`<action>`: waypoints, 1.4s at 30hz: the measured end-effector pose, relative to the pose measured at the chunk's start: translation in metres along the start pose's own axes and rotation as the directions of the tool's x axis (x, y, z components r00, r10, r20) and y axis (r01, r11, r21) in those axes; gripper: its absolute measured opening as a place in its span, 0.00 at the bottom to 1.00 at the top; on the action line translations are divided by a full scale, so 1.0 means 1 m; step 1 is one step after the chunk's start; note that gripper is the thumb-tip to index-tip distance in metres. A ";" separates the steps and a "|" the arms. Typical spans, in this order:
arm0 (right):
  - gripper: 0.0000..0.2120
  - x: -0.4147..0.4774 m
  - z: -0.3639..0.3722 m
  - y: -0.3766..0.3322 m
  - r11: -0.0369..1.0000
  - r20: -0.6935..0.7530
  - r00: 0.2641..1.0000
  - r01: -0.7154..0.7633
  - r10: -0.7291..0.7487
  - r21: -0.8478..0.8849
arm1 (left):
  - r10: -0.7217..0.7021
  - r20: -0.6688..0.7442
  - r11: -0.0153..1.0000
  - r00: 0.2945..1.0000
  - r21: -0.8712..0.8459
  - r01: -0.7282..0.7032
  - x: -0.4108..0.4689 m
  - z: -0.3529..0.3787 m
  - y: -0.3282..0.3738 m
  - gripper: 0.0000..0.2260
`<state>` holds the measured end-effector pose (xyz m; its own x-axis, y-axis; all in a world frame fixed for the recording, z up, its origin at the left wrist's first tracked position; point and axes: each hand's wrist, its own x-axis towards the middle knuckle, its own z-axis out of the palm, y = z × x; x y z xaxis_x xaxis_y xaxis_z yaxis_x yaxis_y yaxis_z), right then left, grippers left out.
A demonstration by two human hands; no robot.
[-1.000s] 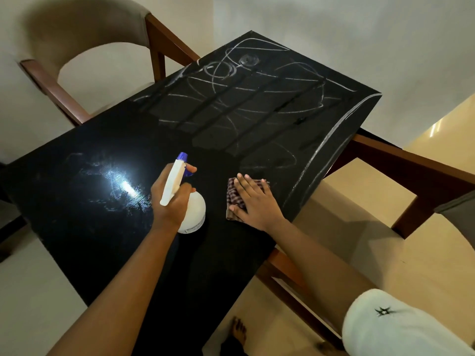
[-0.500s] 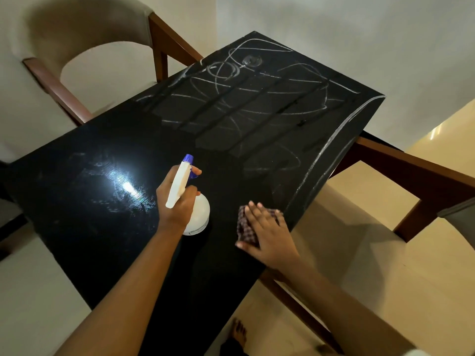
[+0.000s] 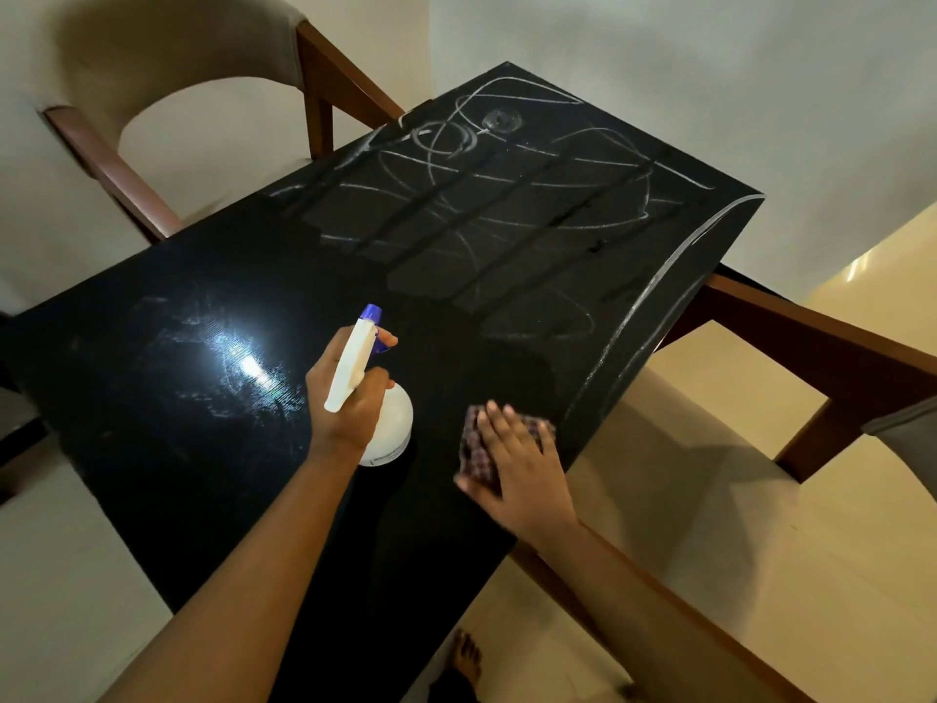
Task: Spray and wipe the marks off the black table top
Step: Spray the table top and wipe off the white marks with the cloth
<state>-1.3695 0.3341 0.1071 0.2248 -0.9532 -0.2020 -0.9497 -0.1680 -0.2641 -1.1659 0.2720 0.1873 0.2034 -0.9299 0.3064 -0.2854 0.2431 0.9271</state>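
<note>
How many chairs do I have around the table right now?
2. The left chair stands at the far-left side of the table top. The right chair stands along its right edge, near the right hand. More may be hidden outside the view.

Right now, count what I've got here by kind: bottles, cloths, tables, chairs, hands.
Spray bottle: 1
Checked cloth: 1
Black table: 1
Wooden-armed chairs: 2, far left and right
Hands: 2, left hand and right hand
Total: 7
</note>
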 end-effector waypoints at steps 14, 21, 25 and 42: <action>0.37 0.074 -0.015 0.030 0.981 -0.100 0.977 -0.191 0.188 -0.022 | -0.032 -0.016 0.999 0.999 -0.023 0.031 0.000 0.003 -0.006 0.17; 0.37 0.066 -0.019 0.015 0.987 -0.079 0.985 -0.154 0.151 -0.039 | -0.019 -0.005 1.000 1.000 -0.009 0.019 0.000 0.002 -0.004 0.17; 0.37 -0.023 0.013 -0.020 0.999 -0.040 0.999 -0.030 0.031 0.017 | 0.003 0.001 1.000 1.000 -0.004 -0.003 0.000 0.000 -0.004 0.16; 0.37 0.019 -0.010 0.010 0.993 -0.052 0.992 -0.112 0.111 -0.018 | 0.031 -0.020 1.000 0.999 -0.004 -0.031 -0.001 0.002 -0.004 0.14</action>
<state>-1.3767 0.3117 0.1097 0.1061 -0.9777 -0.1811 -0.9728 -0.0644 -0.2224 -1.1670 0.2712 0.1826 0.2136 -0.9162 0.3390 -0.2878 0.2726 0.9181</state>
